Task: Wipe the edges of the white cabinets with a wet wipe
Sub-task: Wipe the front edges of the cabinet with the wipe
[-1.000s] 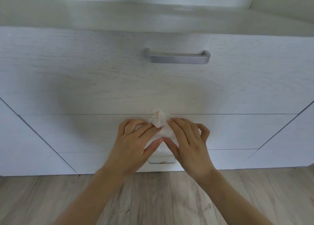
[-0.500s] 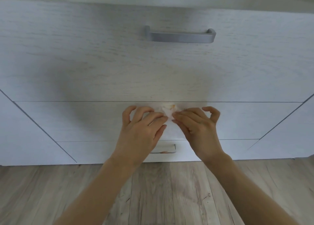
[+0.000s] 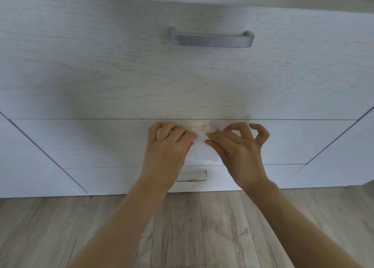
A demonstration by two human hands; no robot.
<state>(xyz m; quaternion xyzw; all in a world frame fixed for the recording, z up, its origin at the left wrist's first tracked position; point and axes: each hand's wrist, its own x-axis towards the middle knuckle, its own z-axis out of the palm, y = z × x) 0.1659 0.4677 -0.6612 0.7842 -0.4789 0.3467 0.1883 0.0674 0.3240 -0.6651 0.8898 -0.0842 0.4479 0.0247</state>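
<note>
A white wet wipe [image 3: 202,148] with a small orange stain near its top hangs between my two hands, in front of the white cabinet [image 3: 121,75]. My left hand [image 3: 168,146] pinches the wipe's left side with curled fingers. My right hand [image 3: 236,148] pinches its right side, little finger raised. Both hands sit just below the seam [image 3: 81,119] between the large top drawer and the middle drawer. The wipe's upper part touches or nearly touches that seam.
A grey bar handle [image 3: 211,39] is on the top drawer. A smaller handle [image 3: 192,176] on the bottom drawer shows between my wrists. Cabinet doors flank the drawers at the left [image 3: 30,166] and right [image 3: 334,156]. Wood-look floor [image 3: 192,227] lies below.
Both hands have lifted the wipe from the middle drawer's front up to the seam under the top drawer and have spread it a little wider. The view has tilted down.
</note>
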